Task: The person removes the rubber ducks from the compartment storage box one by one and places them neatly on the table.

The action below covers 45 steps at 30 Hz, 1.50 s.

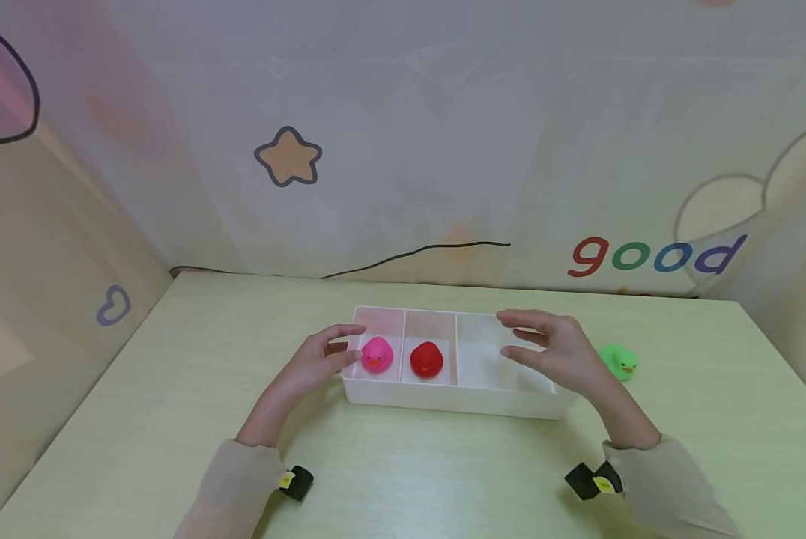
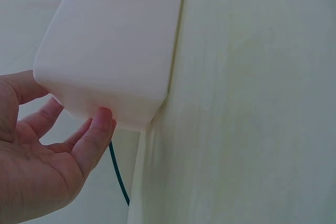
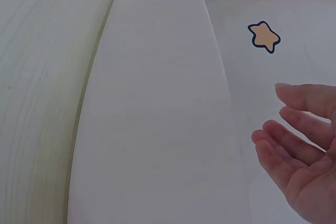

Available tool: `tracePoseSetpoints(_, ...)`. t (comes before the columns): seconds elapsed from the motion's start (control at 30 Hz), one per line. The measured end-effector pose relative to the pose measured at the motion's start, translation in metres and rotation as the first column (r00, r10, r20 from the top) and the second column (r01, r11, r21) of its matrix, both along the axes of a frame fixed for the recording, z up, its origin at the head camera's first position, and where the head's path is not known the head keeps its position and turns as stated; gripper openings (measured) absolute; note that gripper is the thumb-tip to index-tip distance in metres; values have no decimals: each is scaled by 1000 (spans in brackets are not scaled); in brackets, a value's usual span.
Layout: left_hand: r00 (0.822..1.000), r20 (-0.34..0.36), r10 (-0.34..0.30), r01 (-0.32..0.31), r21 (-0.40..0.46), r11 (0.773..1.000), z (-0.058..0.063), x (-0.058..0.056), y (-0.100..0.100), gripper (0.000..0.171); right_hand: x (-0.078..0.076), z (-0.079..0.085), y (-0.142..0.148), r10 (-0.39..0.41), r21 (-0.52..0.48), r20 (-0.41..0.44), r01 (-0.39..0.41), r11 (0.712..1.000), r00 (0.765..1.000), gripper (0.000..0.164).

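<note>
A white divided box [image 1: 450, 398] lies across the table. A pink rubber duck [image 1: 377, 355] sits in its leftmost compartment, and a red rubber duck [image 1: 426, 360] is in the one beside it. At the box's left end is my left hand [image 1: 315, 363]; in the left wrist view its fingertips [image 2: 102, 116] touch the end wall. My right hand [image 1: 558, 352] hovers over the right end, fingers loosely bent with nothing between them, hiding part of that end. In the right wrist view those fingers [image 3: 294, 145] stand apart from the box's wall.
A green rubber duck [image 1: 620, 362] stands on the table [image 1: 443, 479], right of the box and behind my right hand. A printed cloth backdrop [image 1: 403, 165] rises along the table's far edge and both sides.
</note>
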<state>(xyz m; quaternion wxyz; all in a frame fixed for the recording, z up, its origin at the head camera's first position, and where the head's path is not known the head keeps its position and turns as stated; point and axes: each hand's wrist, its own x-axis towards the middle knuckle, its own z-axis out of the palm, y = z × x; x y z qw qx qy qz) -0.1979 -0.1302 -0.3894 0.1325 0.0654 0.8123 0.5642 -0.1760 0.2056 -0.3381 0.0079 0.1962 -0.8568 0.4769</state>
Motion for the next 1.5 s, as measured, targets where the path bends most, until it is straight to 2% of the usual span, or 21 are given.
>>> tracePoseSetpoints(0.3, 1000, 1, 8, -8, -8, 1000, -1, -1, 0, 42, -7, -4, -31, 32, 1, 14, -32, 999, 999, 44)
tracePoseSetpoints(0.73, 1000, -2, 4, -4, -11, 1000, -1, -1, 0, 42, -15, -10, -67, 120, -6, 12, -120, 993, 993, 41)
tracePoseSetpoints(0.83, 1000, -6, 0, 0, -6, 1000, -1, -1, 0, 42, -18, -13, -75, 122, 18, 18, -123, 992, 992, 40)
tracePoseSetpoints(1.03, 1000, -2, 1, -1, -4, 1000, -2, -1, 0, 42, -22, -16, -88, 118, 132, 25, -120, 984, 993, 39)
tracePoseSetpoints(1.23, 1000, 8, 3, -3, 8, 1000, -1, -1, 0, 42, -25, -17, -100, 119, 321, 9, -116, 940, 993, 40)
tracePoseSetpoints(1.5, 1000, 11, 1, -1, 11, 1000, 0, -1, -1, 42, -28, -19, -113, 102, 545, -13, -78, 835, 995, 34)
